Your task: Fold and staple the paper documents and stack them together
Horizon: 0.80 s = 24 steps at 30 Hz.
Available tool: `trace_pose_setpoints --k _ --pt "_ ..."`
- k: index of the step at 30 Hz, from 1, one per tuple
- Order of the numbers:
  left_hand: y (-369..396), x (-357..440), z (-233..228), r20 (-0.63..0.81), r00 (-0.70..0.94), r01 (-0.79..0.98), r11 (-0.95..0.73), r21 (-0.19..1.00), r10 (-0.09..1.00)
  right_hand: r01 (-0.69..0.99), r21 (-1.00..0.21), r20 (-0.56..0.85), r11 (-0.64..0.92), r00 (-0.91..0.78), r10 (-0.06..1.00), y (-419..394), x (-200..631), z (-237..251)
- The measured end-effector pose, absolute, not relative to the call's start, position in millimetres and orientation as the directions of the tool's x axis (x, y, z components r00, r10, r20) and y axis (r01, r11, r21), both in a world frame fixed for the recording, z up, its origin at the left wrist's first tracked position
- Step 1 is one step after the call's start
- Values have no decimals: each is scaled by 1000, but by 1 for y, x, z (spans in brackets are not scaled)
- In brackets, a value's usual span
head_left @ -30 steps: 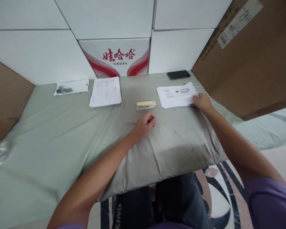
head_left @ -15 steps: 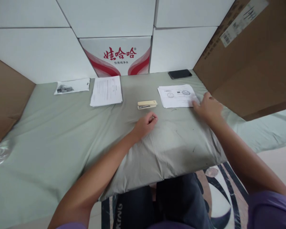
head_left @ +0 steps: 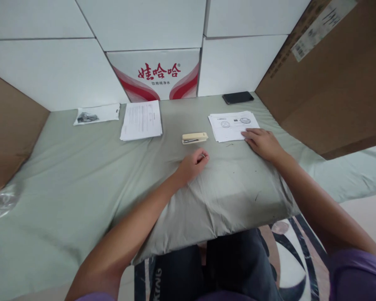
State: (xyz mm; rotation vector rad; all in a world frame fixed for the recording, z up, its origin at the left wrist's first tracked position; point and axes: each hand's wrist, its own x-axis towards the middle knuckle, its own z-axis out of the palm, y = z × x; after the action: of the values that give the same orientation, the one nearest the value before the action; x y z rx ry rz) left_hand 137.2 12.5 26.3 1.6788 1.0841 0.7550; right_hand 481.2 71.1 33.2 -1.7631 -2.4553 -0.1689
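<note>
Cream plastic, the one stapler [head_left: 194, 137] lies on the grey-green cloth [head_left: 81, 175] just beyond the left hand [head_left: 192, 164], long axis left to right; that hand is nearer, curled, pinching something small and metallic. The right hand [head_left: 261, 143] rests flat, fingers on the near edge of the right paper stack [head_left: 232, 124]. A second stack [head_left: 141, 119] lies far left: two stacks, one phone [head_left: 237, 97]

Print on both paper stacks [head_left: 232, 124] [head_left: 141, 120] too small to read; contents of far-left plastic bag [head_left: 95, 114] indistinct; object pinched in curled left hand [head_left: 192, 164] too small to identify; crumpled clear plastic [head_left: 0, 201] cut off by left edge.
</note>
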Motion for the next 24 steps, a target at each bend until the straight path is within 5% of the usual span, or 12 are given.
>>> trace_pose_setpoints --k 24 --pt "13 139 26 57 413 302 -196 933 909 956 73 153 284 -292 944 95 474 30"
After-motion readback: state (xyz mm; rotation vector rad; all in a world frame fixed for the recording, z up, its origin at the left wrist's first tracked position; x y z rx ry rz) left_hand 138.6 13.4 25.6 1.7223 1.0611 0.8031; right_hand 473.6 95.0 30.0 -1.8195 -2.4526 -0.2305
